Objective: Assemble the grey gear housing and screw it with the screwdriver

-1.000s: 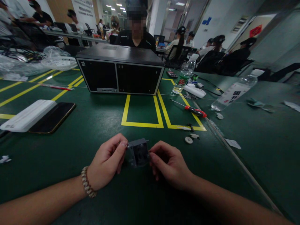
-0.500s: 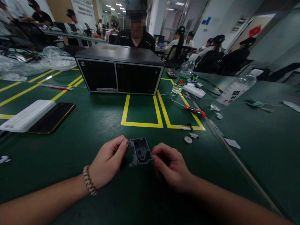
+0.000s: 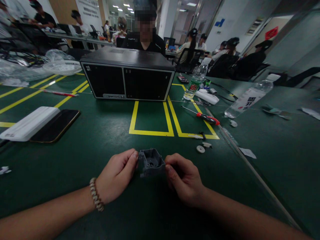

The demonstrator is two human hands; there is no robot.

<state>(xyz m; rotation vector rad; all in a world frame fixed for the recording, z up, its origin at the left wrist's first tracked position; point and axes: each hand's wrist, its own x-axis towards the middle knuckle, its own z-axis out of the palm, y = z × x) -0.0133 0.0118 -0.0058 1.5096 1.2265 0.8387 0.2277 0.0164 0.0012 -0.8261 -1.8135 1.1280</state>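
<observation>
Tilting back since half a second ago, the small grey plastic housing (image 3: 152, 162) is now showing its hollow open side facing upward rather than toward the camera. Both hands are sitting slightly lower and further right than before.

One housing is in hand, at 6 o'clock on the dark green table mat (image 3: 105, 133). It is being held low, and whether it is touching the mat cannot be told. At 7 o'clock the left hand (image 3: 117, 175), wearing one beaded bracelet (image 3: 96, 199), is pressing its thumb tip against the housing's left corner, the other fingers curling in close. At 5 o'clock the right hand (image 3: 185, 180) is pinching the housing's right wall tightly between thumb and bent fingers.

At 9 o'clock one flat white box (image 3: 28, 123) and one black phone (image 3: 56, 125) are lying side by side, touching. At 12 o'clock one black computer case (image 3: 128, 75) is standing, with one person in a black shirt (image 3: 145, 41) sitting behind it. Two yellow tape rectangles (image 3: 150, 133) are lying in front of the case. At 2 o'clock one red-handled screwdriver (image 3: 206, 117) is lying across a tape line, one small white disc (image 3: 200, 149) is lying nearer, and two clear plastic water bottles (image 3: 197, 80) are standing well apart. All of these are keeping their earlier places.
</observation>
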